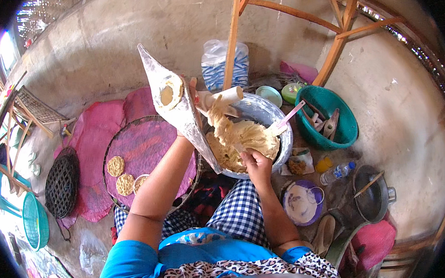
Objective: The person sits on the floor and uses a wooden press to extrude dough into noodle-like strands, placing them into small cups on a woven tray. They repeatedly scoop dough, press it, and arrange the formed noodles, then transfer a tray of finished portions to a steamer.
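Observation:
My left hand is closed round a long, pointed wooden press, whitened with powder. A round opening with a pale rim sits in its upper part. A pale cylinder sticks out beside this hand. Below and to the right, a big grey basin holds soft yellowish dough, with a thick lump of it rising towards the press. My right hand is closed at the dough's near edge, on a pale, thin tool mostly hidden by dough and fingers. A pink-handled spatula leans on the basin's right rim.
Left lies a round tray lined with pink, bearing three coiled noodle cakes. At right stand a green tub with wooden pieces, a purple bowl of whitish powder, a bottle and a dark pan. Wooden posts rise behind.

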The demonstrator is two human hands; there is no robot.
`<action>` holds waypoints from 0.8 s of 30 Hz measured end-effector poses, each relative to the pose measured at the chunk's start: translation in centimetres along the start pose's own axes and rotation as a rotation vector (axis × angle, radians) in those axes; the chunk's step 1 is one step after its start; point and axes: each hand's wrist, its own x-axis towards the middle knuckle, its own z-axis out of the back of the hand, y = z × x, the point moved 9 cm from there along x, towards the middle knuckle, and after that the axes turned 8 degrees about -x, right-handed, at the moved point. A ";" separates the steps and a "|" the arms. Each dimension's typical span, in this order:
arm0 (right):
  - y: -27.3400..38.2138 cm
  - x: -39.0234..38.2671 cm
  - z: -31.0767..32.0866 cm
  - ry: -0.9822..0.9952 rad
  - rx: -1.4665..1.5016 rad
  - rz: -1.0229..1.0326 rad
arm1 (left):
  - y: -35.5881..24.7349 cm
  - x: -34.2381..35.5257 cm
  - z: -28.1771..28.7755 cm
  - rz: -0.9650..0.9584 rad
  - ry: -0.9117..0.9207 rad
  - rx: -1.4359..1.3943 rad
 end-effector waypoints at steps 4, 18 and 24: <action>0.5 -0.3 2.9 0.091 0.212 -0.115 | 1.1 1.9 -1.9 0.171 0.282 0.310; 14.1 2.9 6.8 -0.426 -0.460 0.678 | 2.7 -2.2 -11.4 0.438 0.877 0.239; 17.2 3.6 9.0 0.058 -0.968 0.592 | 2.3 -3.6 -10.7 0.100 1.330 0.639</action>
